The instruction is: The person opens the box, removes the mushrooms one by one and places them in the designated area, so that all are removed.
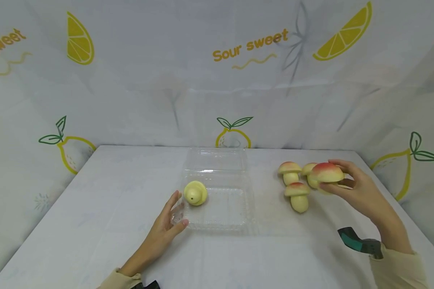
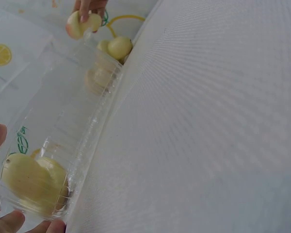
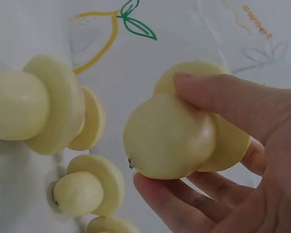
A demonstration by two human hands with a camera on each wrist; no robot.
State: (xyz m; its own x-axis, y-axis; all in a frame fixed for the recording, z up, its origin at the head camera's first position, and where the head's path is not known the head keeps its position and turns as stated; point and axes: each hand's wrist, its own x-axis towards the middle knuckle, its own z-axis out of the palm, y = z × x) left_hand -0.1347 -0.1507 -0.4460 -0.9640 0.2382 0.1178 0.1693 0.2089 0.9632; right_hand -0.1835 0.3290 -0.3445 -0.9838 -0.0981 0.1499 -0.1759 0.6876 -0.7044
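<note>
My right hand grips a toy mushroom with a red-tinted cap, held above the table at the right. In the right wrist view, the thumb lies over this mushroom's pale yellow stem and the fingers curl beneath it. A clear plastic container with its lid folded back sits at the middle. One mushroom rests in its left part, stem toward me. My left hand holds the container's left end between thumb and fingers.
Several more toy mushrooms stand close together right of the container, among them a front one and a back one. A white cloth printed with lemons hangs behind the white table.
</note>
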